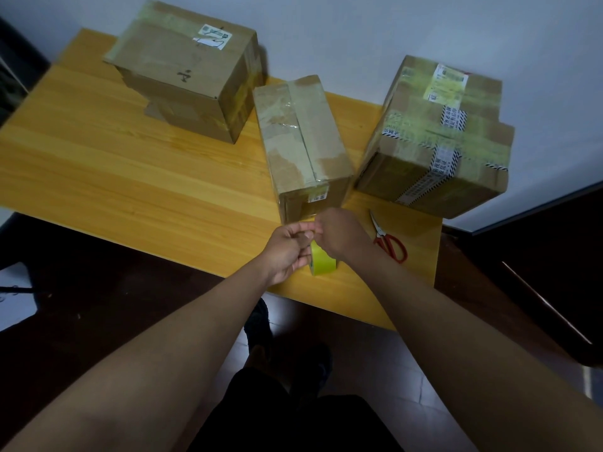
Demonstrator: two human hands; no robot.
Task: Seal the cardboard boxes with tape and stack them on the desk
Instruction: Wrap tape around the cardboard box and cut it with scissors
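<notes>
Hands meet at the middle box's (303, 138) near end. Our left hand (288, 252) grips the tape roll (323, 263); our right hand (342, 234) pinches its free end.

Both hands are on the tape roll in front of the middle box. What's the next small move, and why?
Probably draw the pinched tape end up onto the middle box. The left hand holds the yellow tape roll while the right hand pinches at its top, just in front of that box's near face. The scissors lie right beside, ready for the cut afterwards.
</notes>
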